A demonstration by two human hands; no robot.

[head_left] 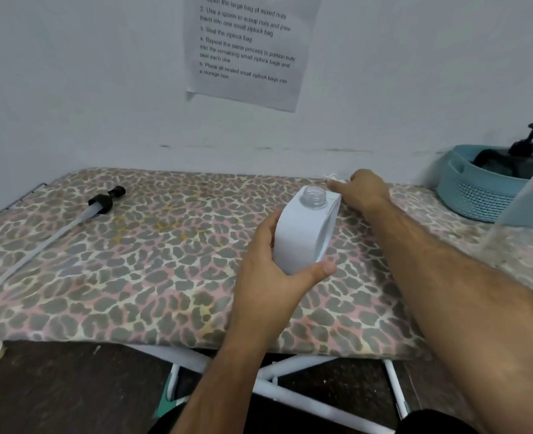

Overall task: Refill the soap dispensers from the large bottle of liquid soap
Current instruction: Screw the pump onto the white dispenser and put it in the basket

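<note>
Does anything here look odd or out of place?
No spill shows. The paper on the wall lists steps for bagging nuts, not soap. The white dispenser, gripped by the left hand, is open-necked; its pump lies apart on the patterned board.

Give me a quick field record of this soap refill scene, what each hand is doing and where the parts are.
left hand: grips the white dispenser bottle, upright, neck open
right hand: reaches past the bottle, fingers on something small and white, unclear
pump head: off, lying with its tube at the board's left
basket: blue, far right, holds dark pump bottles
surface: leopard-print board
</note>
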